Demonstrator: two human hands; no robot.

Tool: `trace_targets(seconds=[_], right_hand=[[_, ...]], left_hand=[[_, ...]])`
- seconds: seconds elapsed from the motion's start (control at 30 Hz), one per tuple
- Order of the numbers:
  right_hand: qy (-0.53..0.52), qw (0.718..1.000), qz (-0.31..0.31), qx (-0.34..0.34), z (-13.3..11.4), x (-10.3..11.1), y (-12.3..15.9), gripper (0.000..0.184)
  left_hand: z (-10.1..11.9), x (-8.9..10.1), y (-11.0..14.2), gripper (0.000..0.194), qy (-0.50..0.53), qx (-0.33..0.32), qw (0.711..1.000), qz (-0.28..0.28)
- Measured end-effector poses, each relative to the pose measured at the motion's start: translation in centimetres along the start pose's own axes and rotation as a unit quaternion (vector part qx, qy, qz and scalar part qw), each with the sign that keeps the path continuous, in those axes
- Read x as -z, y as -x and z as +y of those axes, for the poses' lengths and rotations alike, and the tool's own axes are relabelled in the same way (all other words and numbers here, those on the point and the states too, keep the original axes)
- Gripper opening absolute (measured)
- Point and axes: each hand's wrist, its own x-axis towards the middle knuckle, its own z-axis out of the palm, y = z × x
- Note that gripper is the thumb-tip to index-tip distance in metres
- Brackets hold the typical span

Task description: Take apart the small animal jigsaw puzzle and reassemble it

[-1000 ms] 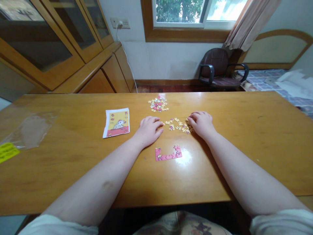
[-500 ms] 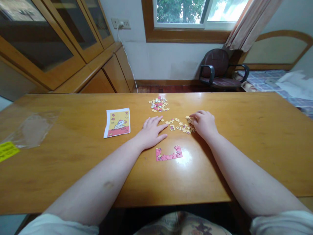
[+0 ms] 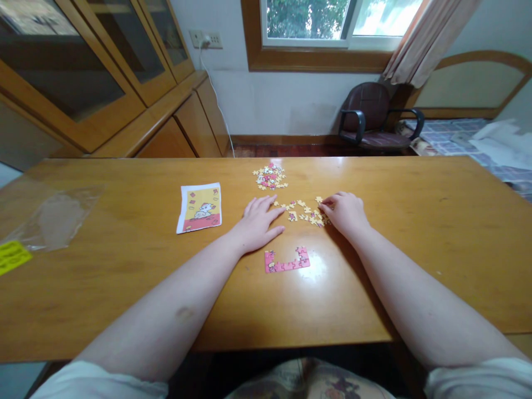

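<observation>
My left hand (image 3: 260,224) lies flat on the table with its fingers spread, the fingertips beside a loose group of yellow jigsaw pieces (image 3: 306,210). At the right end of that group, my right hand (image 3: 344,211) has its thumb and forefinger pinched on a small yellow jigsaw piece, mostly hidden by the fingers. Nearer to me sits a joined strip of pink jigsaw pieces (image 3: 287,267), U-shaped with both ends turned up. Beyond my left hand is a heap of mixed pink, yellow and white pieces (image 3: 270,177).
A picture sheet (image 3: 201,209) with a white animal on yellow and pink lies left of my hands. Farther left is a clear plastic bag (image 3: 58,219) with a yellow label (image 3: 14,256). An office chair (image 3: 369,116) stands beyond the wooden table (image 3: 137,299).
My right hand's fingers have drawn together into a pinch and shifted slightly at the yellow pieces. My left hand stays where it was.
</observation>
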Motion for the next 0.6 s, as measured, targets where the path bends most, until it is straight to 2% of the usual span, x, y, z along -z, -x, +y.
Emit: trace_targets(seconds=[0.17, 0.27, 0.33, 0.4, 0.47, 0.6], right_hand=[[-0.087, 0.996, 0.022, 0.011, 0.1, -0.1, 0.0, 0.011], [-0.174, 0.978, 0.026, 0.113, -0.4, -0.1, 0.5, 0.006], [-0.226, 0.954, 0.006, 0.198, -1.1, -0.2, 1.1, 0.006], [-0.26, 0.933, -0.02, 0.25, -2.0, -0.5, 1.7, 0.005], [-0.269, 0.926, -0.037, 0.261, -2.7, -1.0, 2.1, 0.003], [-0.239, 0.943, -0.025, 0.23, -3.4, -2.0, 2.1, 0.004]], left_hand=[[0.1, -0.1, 0.0, 0.053, 0.001, -0.007, 1.0, 0.005], [0.3, -0.1, 0.0, 0.051, 0.005, -0.011, 1.0, -0.003], [0.4, -0.1, 0.0, 0.051, 0.01, -0.018, 1.0, -0.013], [0.6, -0.1, 0.0, 0.052, 0.014, -0.023, 0.999, -0.021], [0.6, -0.1, -0.1, 0.053, 0.014, -0.024, 0.999, -0.024], [0.5, -0.4, -0.2, 0.053, 0.009, -0.024, 0.999, -0.027]])
